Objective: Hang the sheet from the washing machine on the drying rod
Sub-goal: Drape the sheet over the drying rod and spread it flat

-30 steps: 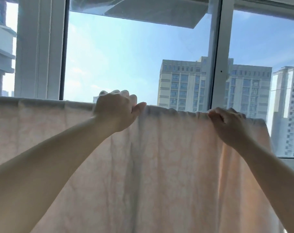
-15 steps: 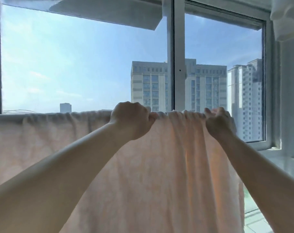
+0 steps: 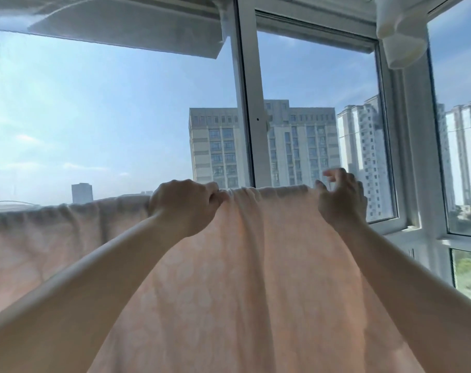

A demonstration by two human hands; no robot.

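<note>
Since half a second ago your right hand [image 3: 340, 199] has let go of the sheet's [image 3: 255, 265] top fold: the fist it made there has loosened, and its fingers [image 3: 334, 175] now lift apart above the fold, blurred, so you cannot tell whether any fingertip touches the cloth. Your left hand [image 3: 181, 204] has not changed; it pinches a bunch of the fold between thumb and curled fingers, with gathers running out from the pinch.

The drying rod itself is hidden: the sheet is draped over it the whole way, and only the rolled top edge tells you where it runs, rising from left to right across the window frame [image 3: 246, 103]. The sheet's lower part is cut off at the bottom, and its left stretch runs out of view. Your right palm covers the sheet's right edge, just left of the frame's corner post.

The sheet hangs in front of the window frame, pale peach with a faint pattern, between and below both hands, your forearms crossing in front of it.
</note>
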